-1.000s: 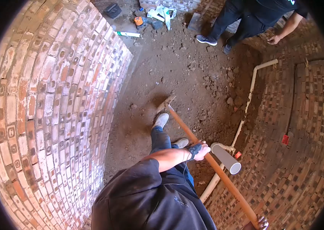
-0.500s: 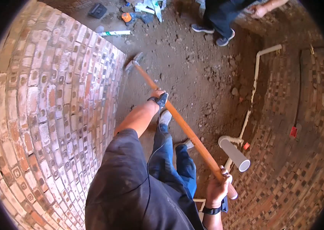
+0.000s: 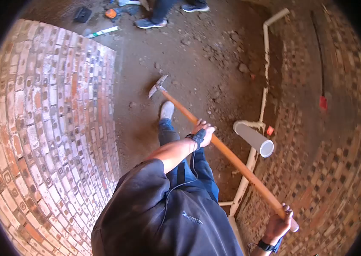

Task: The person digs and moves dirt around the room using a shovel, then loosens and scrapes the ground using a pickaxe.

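My left hand (image 3: 204, 132) is wrapped round the middle of a long wooden handle (image 3: 236, 160). Near the handle's lower-right end, my right hand (image 3: 278, 222) is closed round it too. The handle slants across my front, up to a metal digging head (image 3: 158, 86), which is over the dirt floor (image 3: 180, 55) just beyond my light shoe (image 3: 167, 110). Whether the head touches the soil is not clear.
A brick wall (image 3: 52, 106) rises on the left, another (image 3: 317, 162) on the right. Beside the right one are a cream pipe (image 3: 267, 51) and a wide grey pipe (image 3: 250, 135). Another person's shoe (image 3: 150, 23), an orange item (image 3: 111, 13) and a black box (image 3: 82, 15) lie beyond.
The metal head has come away from the left wall. Both my hands are farther toward the lower right, still round the handle. The other person's feet appear farther left, and the view has shifted.
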The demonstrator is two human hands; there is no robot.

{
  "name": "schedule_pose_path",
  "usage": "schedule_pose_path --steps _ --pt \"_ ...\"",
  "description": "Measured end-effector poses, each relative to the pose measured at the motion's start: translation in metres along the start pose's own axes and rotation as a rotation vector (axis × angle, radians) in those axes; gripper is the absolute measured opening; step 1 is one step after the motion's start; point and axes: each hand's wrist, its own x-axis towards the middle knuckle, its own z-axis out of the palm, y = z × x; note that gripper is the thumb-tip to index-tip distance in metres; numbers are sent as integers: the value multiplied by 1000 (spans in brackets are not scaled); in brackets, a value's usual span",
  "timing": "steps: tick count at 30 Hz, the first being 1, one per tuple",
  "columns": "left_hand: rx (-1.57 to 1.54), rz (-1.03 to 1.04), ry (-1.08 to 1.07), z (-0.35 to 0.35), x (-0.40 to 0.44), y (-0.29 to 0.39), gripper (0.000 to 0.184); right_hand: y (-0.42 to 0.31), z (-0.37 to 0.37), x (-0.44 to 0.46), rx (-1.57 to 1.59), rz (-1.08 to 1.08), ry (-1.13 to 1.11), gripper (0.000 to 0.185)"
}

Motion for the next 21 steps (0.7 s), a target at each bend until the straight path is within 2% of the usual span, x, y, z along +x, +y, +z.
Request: schedule_pose_path --steps 2,3,5,7,8,9,11,12,13,14,15,17,18,19,20,21 --pt "-64 22 -124 16 9 57 7 -34 -15 -10 -3 -49 -111 19" --pt "-83 22 -191 24 13 84 7 -49 -53 -8 -49 -105 -49 17" --pt "-157 77 -271 38 21 133 7 -78 -73 -20 -121 -172 126 11" --pt "-231 61 -221 49 27 186 9 -111 -107 -31 -192 -326 159 11" --pt "-252 85 -212 66 30 209 9 -129 -112 -39 -230 -345 25 17" --pt "-275 100 -200 78 29 228 9 -145 -120 -50 -211 -339 58 15" --pt "-435 116 -248 63 31 255 11 -170 -132 -58 -250 -426 -29 14" --pt "-459 149 -295 55 32 262 13 -176 -123 -65 -249 -430 -17 14" --pt "-480 190 -352 47 32 264 15 -175 -104 -74 -348 -585 71 21" --pt "-476 254 -361 41 29 264 16 -176 -89 -85 -453 -736 171 39" --pt "-483 311 -368 35 23 267 17 -192 -93 -92 -387 -584 -73 18" --pt "-478 321 -477 -2 17 259 23 -189 -88 -88 -293 -611 -102 16" --pt "-469 297 -440 -9 6 245 25 -183 -88 -78 -252 -573 -129 16" --pt "-355 239 -596 -34 8 233 29 -173 -90 -63 -205 -535 -162 17" --pt "-318 177 -632 -39 0 208 30 -155 -88 -47 -218 -473 -175 20" --pt "-258 100 -578 -46 -13 178 29 -130 -87 -31 -223 -443 -188 17"
